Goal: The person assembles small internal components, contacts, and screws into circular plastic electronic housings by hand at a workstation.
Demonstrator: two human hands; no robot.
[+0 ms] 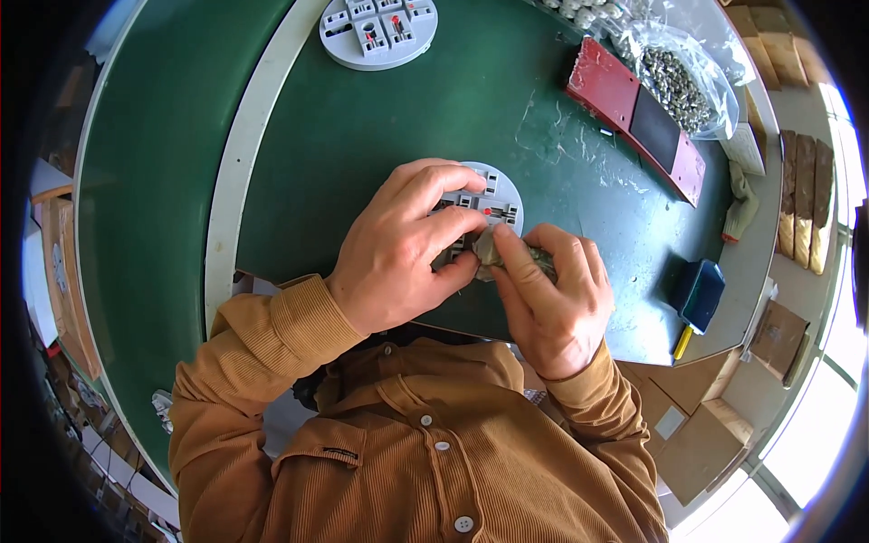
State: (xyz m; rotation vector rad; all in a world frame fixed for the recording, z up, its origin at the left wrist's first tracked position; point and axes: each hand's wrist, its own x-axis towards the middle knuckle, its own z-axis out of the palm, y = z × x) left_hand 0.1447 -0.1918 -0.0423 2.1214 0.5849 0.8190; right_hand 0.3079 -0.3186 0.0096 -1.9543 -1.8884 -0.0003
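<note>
Fingers of left hand [394, 240] curling loosely, half spread over round grey plate [512, 192]; whether they are pinching anything, cannot tell, tips being partly hidden. Right hand [557, 303] gripping crumpled greenish bundle [487, 252] between thumb and fingers, holding it at plate's near edge, just beside left thumb. Plate lying on green table [335, 136], small red piece [488, 211] showing on it. Second grey plate [376, 64] lying farther off. Red board [602, 86] slanting at right, clear bag of small metal parts [674, 90] sitting beside it.
</note>
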